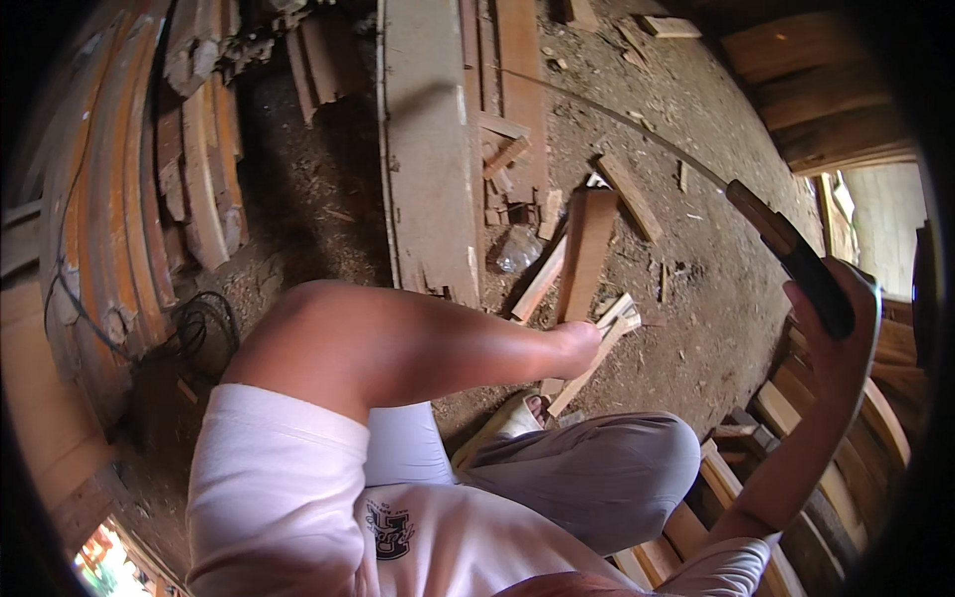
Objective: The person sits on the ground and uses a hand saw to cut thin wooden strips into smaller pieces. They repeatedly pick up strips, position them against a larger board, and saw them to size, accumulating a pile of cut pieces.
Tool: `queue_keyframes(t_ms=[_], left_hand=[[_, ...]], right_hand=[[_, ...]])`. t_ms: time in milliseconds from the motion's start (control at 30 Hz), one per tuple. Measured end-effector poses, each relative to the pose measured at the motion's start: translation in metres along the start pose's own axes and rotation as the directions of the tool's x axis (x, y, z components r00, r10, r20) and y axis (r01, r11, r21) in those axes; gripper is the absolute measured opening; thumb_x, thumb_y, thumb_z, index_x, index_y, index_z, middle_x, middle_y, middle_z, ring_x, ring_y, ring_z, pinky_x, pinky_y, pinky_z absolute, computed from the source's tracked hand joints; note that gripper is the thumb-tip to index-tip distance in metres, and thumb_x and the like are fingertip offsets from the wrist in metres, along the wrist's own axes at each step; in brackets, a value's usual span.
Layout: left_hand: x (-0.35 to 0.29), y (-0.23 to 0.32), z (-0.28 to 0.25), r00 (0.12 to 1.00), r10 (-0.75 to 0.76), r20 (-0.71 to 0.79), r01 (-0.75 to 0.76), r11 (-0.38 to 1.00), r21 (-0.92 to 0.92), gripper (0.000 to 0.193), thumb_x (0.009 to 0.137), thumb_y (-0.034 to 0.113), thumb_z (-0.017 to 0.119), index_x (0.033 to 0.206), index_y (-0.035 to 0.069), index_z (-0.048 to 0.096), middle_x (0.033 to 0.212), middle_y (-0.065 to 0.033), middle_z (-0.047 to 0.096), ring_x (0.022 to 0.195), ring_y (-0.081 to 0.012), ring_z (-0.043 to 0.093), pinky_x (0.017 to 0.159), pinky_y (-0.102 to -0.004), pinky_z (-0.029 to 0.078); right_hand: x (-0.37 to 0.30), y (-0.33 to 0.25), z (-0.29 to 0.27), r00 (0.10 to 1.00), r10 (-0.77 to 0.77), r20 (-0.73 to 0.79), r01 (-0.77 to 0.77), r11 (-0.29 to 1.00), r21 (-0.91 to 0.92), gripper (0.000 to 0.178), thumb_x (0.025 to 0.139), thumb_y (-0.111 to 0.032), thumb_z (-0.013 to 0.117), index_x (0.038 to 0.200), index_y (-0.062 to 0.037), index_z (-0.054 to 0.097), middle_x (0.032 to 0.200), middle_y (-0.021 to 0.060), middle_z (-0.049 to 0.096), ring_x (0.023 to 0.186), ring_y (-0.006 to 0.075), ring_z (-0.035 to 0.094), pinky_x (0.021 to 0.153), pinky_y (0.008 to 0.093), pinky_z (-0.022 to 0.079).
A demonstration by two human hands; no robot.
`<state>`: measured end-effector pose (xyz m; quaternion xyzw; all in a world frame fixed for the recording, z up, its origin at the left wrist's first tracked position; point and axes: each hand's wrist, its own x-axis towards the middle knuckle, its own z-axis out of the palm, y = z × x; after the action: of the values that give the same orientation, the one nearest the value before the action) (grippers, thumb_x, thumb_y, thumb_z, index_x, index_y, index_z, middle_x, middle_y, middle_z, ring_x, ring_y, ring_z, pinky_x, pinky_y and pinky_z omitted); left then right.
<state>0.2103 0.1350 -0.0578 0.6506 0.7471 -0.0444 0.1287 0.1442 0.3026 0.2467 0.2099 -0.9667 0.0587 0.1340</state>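
My right hand [831,308] is raised at the right, its fingers wrapped round the black handle of a machete [791,244]. The long, narrow blade [637,126] points up and to the left above the dirt ground. My left arm reaches across my lap, and my left hand [575,348] is closed at a pale wooden strip [594,370] low to the ground. Most of its fingers are hidden behind the back of the hand. A reddish-brown board [589,244] extends away just beyond that hand, with a narrower strip [542,279] beside it.
A long grey plank [428,149] lies left of the work spot. Stacked boards [109,189] and a black cable [207,323] are farther left. Wood scraps [629,196] and a clear plastic bag [517,249] lie on the dirt. More lumber [786,418] is at the lower right. My sandalled foot [522,413] is near the strip.
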Motion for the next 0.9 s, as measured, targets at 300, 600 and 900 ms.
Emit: queue_keyframes(t_ms=[300, 600, 900], left_hand=[[-0.011, -0.013, -0.018, 0.988, 0.072, -0.135, -0.074, 0.997, -0.008, 0.020, 0.085, 0.024, 0.065, 0.088, 0.011, 0.081, 0.084, -0.0049, 0.077, 0.081, -0.0271, 0.074, 0.071, -0.0412, 0.057], [-0.012, -0.015, -0.020, 0.998, 0.015, -0.059, -0.017, 0.999, -0.032, 0.022, 0.090, 0.023, 0.062, 0.094, 0.013, 0.081, 0.092, -0.0040, 0.077, 0.087, -0.0246, 0.073, 0.072, -0.0392, 0.056], [-0.002, -0.009, -0.011, 0.998, 0.034, -0.058, -0.034, 0.999, -0.009, 0.022, 0.090, 0.025, 0.062, 0.094, 0.016, 0.082, 0.091, -0.0039, 0.077, 0.086, -0.0254, 0.073, 0.072, -0.0402, 0.056]], right_hand=[[0.008, -0.080, -0.059, 0.865, -0.170, 0.473, 0.259, 0.957, -0.130, 0.047, 0.067, -0.013, 0.088, 0.109, -0.0044, 0.067, 0.106, 0.0144, 0.069, 0.098, 0.0339, 0.064, 0.085, 0.0428, 0.048], [0.004, -0.096, -0.062, 0.927, -0.207, 0.313, 0.313, 0.886, -0.342, 0.054, 0.063, -0.015, 0.091, 0.111, -0.0048, 0.068, 0.106, 0.0143, 0.070, 0.099, 0.0332, 0.063, 0.090, 0.0424, 0.048], [-0.003, -0.112, -0.055, 0.952, -0.235, 0.198, 0.291, 0.894, -0.341, 0.055, 0.063, -0.015, 0.093, 0.110, -0.0046, 0.068, 0.103, 0.0116, 0.070, 0.100, 0.0325, 0.063, 0.089, 0.0435, 0.048]])
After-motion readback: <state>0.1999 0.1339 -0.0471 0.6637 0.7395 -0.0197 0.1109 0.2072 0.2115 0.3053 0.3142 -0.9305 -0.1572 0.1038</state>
